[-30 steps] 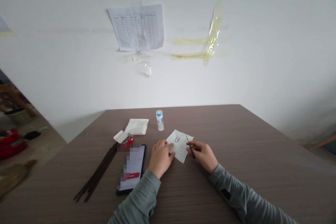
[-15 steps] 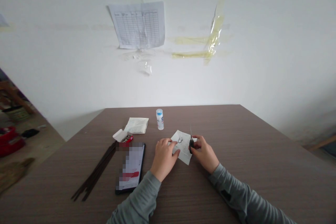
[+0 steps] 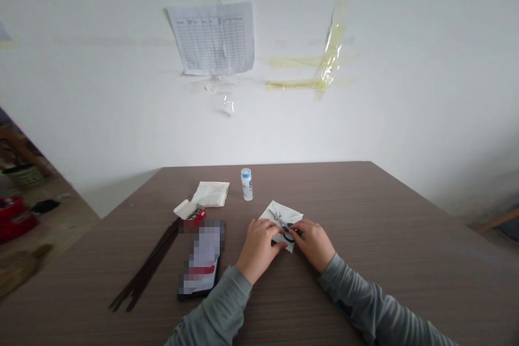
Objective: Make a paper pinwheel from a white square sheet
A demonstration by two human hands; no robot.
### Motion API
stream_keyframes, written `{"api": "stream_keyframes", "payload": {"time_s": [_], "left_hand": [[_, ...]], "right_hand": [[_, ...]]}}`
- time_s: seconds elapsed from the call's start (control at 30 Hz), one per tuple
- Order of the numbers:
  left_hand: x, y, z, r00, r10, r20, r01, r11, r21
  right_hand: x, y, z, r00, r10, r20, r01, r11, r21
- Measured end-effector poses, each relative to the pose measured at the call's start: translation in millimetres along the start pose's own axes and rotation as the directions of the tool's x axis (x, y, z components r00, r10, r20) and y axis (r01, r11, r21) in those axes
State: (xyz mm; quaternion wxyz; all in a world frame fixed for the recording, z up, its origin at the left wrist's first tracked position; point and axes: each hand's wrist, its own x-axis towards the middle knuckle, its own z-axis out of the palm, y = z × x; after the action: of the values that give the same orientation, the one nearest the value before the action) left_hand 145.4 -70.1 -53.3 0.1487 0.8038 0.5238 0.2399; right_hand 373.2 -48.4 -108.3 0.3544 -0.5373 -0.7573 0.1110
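Note:
Small scissors [image 3: 279,219] with silvery blades and black handles lie slantwise over a white sheet of paper [image 3: 292,212], blades pointing to the upper left. My right hand [image 3: 314,243] is closed on the handles from the right. On the paper's left edge rests my left hand [image 3: 259,247], thumb and index finger apart, their tips beside the black handle loop. Whether those tips touch the loop I cannot tell. Dark marks on the paper are partly covered by the scissors and fingers.
To the left lie a phone [image 3: 203,259], thin dark sticks [image 3: 148,267], an opened small red and white box [image 3: 194,215] and a folded pale cloth or paper [image 3: 211,193]. A white bottle with a blue cap [image 3: 247,185] stands behind the paper. The wall rises behind the table.
The scissors have tipped from upright to lying leftward across the paper. My right hand has turned with them, and my left hand has shifted slightly right, closer to the handles.

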Motion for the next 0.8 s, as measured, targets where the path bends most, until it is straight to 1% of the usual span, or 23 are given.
{"api": "stream_keyframes", "payload": {"time_s": [0.1, 0.23, 0.37, 0.47, 0.67, 0.8], "left_hand": [[0, 5, -2.9, 0.997, -0.052, 0.056, 0.052, 0.999, 0.007], [-1, 7, -5.0, 0.993, -0.075, 0.092, 0.074, 0.997, 0.008], [-1, 6, -5.6, 0.994, -0.072, 0.085, 0.074, 0.997, -0.018], [-2, 5, -4.8, 0.995, -0.066, 0.077, 0.069, 0.997, -0.040], [-3, 6, -4.5, 0.996, -0.056, 0.068, 0.059, 0.997, -0.049], [-2, 5, -5.6, 0.996, -0.059, 0.061, 0.062, 0.997, -0.039]], "right_hand": [[-2, 0, 3, 0.999, -0.041, 0.018, 0.041, 0.999, -0.035], [-2, -8, -3, 0.998, -0.017, 0.066, 0.020, 0.999, -0.034], [0, -19, -16, 0.994, 0.025, 0.103, -0.033, 0.997, 0.072], [0, -23, -22, 0.994, 0.057, 0.093, -0.070, 0.988, 0.138], [0, -20, -19, 0.997, 0.065, 0.052, -0.076, 0.968, 0.238], [0, -16, -16, 0.997, 0.047, 0.068, -0.064, 0.957, 0.284]]}}
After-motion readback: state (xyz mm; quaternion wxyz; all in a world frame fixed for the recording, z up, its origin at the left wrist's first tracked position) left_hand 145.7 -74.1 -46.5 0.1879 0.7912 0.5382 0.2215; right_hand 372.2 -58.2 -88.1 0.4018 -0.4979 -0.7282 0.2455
